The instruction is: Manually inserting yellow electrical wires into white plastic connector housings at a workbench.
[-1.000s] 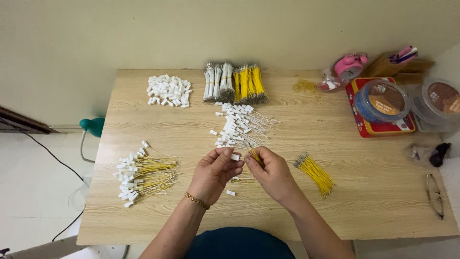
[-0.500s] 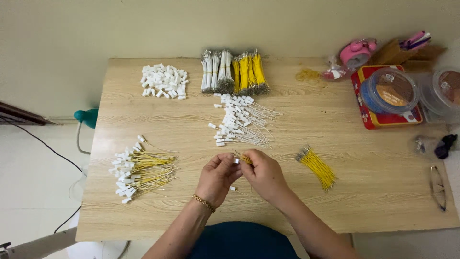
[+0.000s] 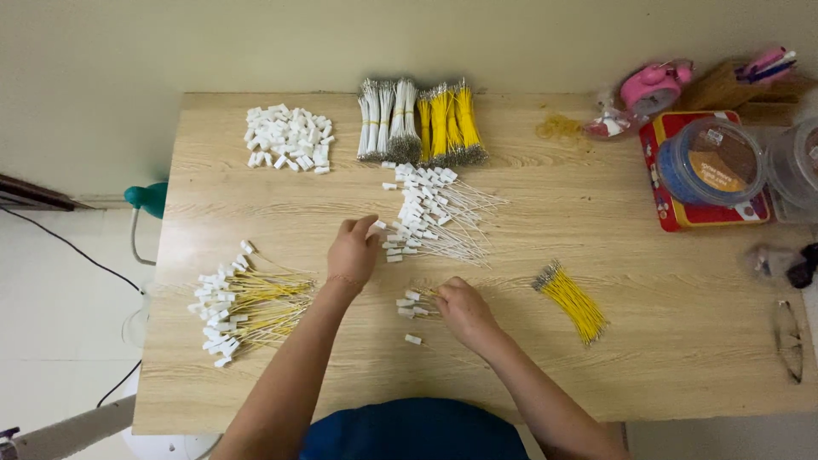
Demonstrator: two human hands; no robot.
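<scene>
The left hand [image 3: 352, 253], at centre frame, pinches one white connector [image 3: 377, 227] at the near edge of the white-wire pile [image 3: 430, 213]. The right hand [image 3: 460, 308], lower centre, rests with fingers curled over a small connector cluster [image 3: 411, 303]; whether it grips a wire cannot be determined. Draw one piece only, clear of adjacent leads. Keep the loose yellow bundle [image 3: 572, 301], right of centre, undisturbed on the table [image 3: 665, 358].

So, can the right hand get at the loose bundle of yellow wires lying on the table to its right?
Probably yes. The right hand rests beside a few white connectors, and the table between it and the yellow wire bundle looks bare.
</scene>
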